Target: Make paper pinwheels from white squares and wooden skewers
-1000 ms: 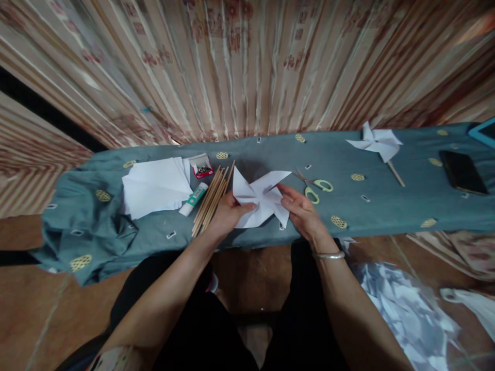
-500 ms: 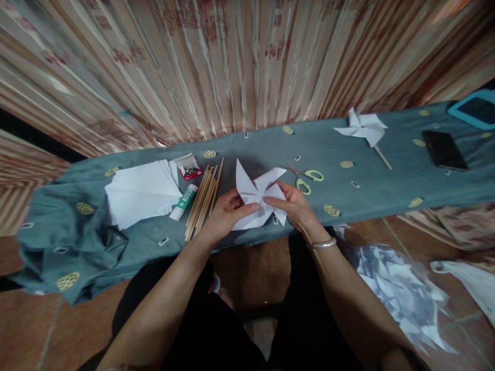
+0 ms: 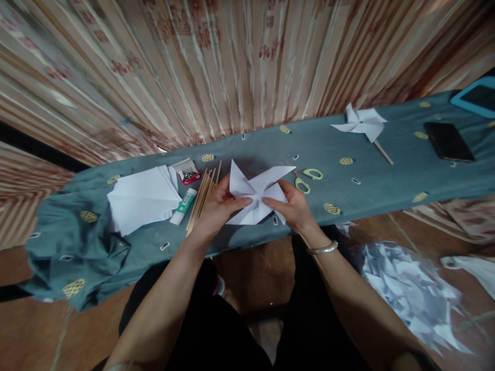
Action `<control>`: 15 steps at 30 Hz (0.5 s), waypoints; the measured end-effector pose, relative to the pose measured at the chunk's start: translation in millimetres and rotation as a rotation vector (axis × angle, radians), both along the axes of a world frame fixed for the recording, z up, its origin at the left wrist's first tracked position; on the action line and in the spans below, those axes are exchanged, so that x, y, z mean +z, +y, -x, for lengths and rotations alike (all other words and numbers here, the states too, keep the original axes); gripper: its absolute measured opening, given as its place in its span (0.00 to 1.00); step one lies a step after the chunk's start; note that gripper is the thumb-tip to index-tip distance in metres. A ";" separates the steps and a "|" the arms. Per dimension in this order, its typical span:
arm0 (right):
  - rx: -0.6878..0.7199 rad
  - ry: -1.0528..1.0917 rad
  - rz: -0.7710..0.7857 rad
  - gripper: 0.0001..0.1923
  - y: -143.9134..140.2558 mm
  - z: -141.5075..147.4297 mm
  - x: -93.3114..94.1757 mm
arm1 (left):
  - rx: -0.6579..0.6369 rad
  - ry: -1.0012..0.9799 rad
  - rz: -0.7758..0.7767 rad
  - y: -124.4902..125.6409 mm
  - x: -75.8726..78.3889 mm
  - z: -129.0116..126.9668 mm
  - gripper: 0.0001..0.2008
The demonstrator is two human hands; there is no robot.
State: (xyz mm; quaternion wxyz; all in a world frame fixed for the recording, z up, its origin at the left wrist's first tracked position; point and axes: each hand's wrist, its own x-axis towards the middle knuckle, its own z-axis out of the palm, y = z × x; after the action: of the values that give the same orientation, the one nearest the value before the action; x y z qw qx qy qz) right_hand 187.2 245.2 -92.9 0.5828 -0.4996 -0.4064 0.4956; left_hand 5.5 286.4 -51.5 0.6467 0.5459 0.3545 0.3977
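Note:
A white paper pinwheel [image 3: 257,193] without a stick is held over the near edge of the cloth-covered table. My left hand [image 3: 222,206] grips its left side, thumb on top near the middle and fingers underneath. On the right side, my right hand [image 3: 293,206] pinches it the same way, its thumb close to the centre. Just beyond my right hand lie scissors [image 3: 303,178] with light green handles. Thin wooden sticks [image 3: 201,198] lie beside my left hand, partly hidden by it. A green and white glue stick [image 3: 183,207] rests left of them.
White paper sheets [image 3: 143,198] are stacked at the left, near a small red box [image 3: 188,172] of metal pins. A finished pinwheel [image 3: 361,123] on a stick, a black phone [image 3: 448,141] and a blue-framed device [image 3: 477,98] lie rightward. A clear bag [image 3: 406,288] of paper pieces stands on the floor.
My left thumb has slid outward to the left, away from the pinwheel's centre. Both hands still hold the pinwheel, and the view has shifted slightly.

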 end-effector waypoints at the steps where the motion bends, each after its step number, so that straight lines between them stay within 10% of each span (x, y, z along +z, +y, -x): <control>1: -0.004 0.000 -0.006 0.25 -0.2 0.5 0.5 | -0.001 -0.009 0.014 -0.7 -0.7 -0.5 0.28; 7: -0.041 -0.067 -0.053 0.25 -3.9 9.9 4.3 | -0.013 0.114 -0.013 -0.1 -6.3 -0.8 0.27; 15: -0.065 -0.203 -0.094 0.25 -8.7 13.3 8.4 | 0.209 0.241 -0.244 3.4 -15.6 0.0 0.57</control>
State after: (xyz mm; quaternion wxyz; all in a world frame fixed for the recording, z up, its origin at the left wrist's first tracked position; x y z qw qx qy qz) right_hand 173.9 236.6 -84.5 0.5770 -0.5322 -0.4699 0.4038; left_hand 5.5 289.8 -67.1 0.4837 0.6240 0.4333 0.4346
